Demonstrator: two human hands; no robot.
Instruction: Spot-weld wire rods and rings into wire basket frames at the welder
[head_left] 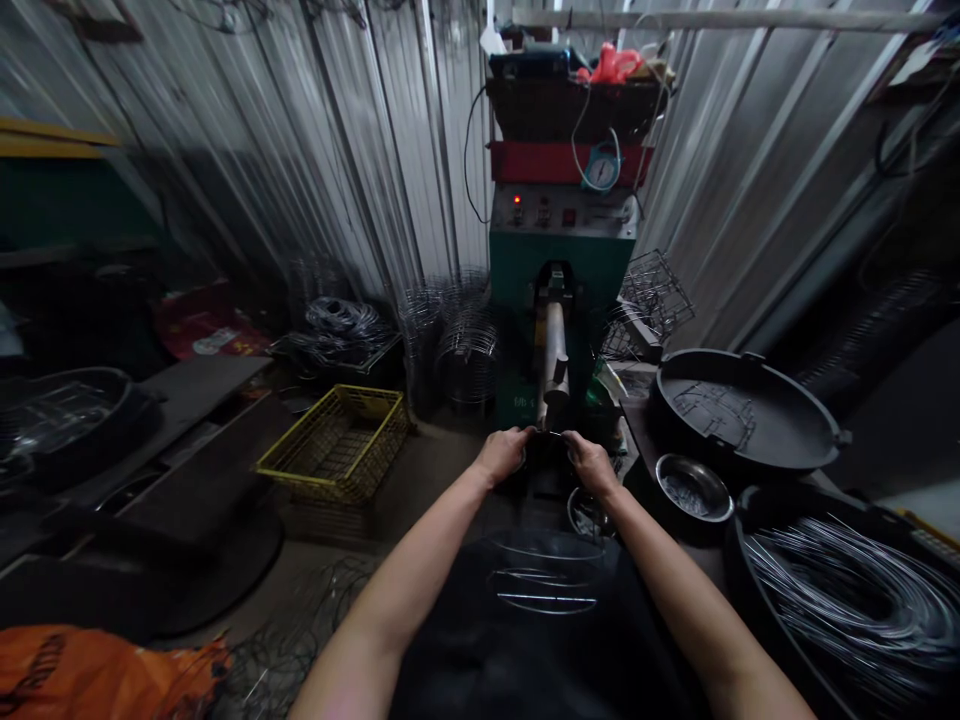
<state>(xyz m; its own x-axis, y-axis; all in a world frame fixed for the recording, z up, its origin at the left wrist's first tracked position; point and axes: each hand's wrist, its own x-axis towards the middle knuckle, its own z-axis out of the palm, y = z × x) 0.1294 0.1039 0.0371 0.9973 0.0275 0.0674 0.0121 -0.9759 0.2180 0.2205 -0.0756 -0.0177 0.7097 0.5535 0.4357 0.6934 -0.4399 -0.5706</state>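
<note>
Both arms reach forward to the green machine (pixel 517 330), whose thick metal arm (pixel 556 345) points toward me. Just below its tip, my left hand (pixel 504 455) is closed in a pinch on one end of a thin metal wire (pixel 551 433). My right hand (pixel 591 461) pinches the wire's other end, level with the left. The fingertips are small and dark, so the wire's full shape is hard to make out. Several bent wire pieces (pixel 546 598) lie across the dark apron (pixel 480 650) on my lap.
To the left stands a yellow wire basket (pixel 337 490). On the right are a round black tray (pixel 750 460), a metal bowl (pixel 694 488) and a tub holding a wire coil (pixel 862 600). An orange sack (pixel 97 670) lies at lower left. A red lamp (pixel 517 200) glows on the machine.
</note>
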